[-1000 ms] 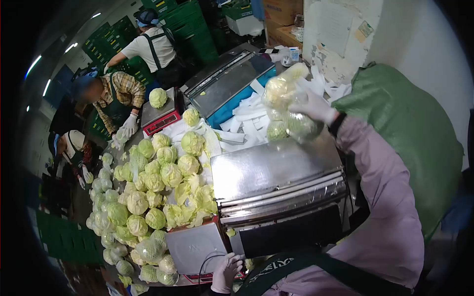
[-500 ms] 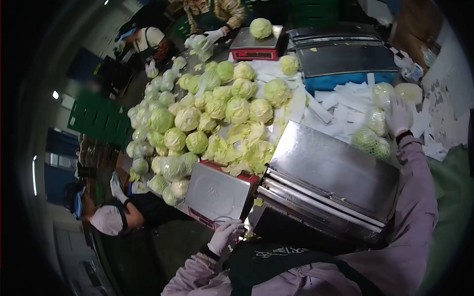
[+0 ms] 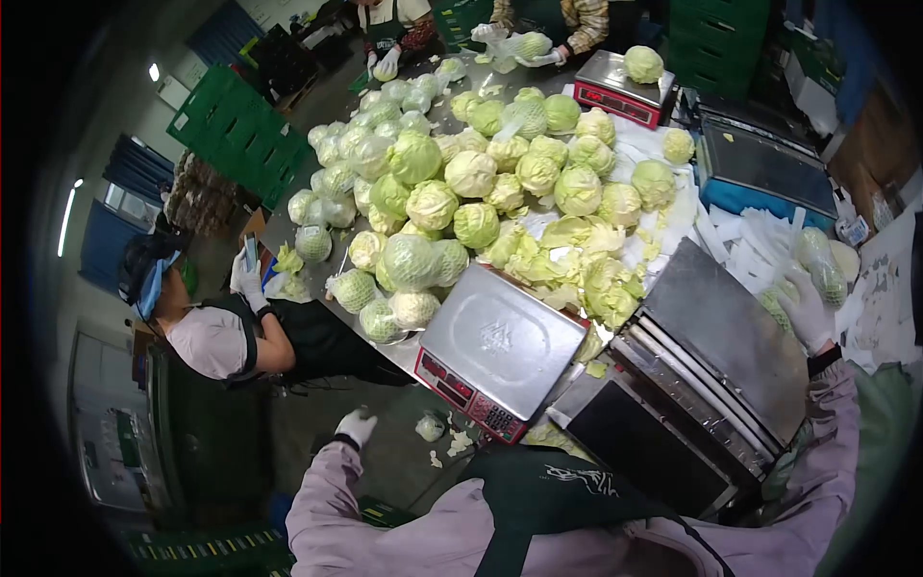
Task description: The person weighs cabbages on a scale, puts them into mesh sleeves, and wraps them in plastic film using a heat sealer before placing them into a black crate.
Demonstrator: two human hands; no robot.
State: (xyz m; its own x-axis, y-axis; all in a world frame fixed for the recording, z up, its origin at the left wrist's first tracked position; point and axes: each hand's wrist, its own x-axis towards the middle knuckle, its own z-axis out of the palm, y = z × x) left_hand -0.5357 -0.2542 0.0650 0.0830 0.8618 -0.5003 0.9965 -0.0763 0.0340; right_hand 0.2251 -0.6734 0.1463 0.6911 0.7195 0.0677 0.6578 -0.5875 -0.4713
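Note:
My left hand, in a white glove, hangs out to the left of the near scale, its fingers curled and nothing visible in them. The scale has a steel plate and a red body with a lit display. To the right, my gloved right hand reaches past the steel wrapping machine, its fingers spread over a net-covered cabbage that it mostly hides. Just beyond my right hand lies a wrapped cabbage. Loose yellow-green leaves cover the table behind the near scale.
A big heap of cabbages, some bagged or netted, fills the table. A second scale bears one cabbage. A co-worker stands at left holding a phone-like object; others work at the far side. Green crates stand stacked.
My view has swung, so the table sits farther right and lower. My left hand has left the near scale's edge and moved left. My right hand stays among the wrapped cabbages.

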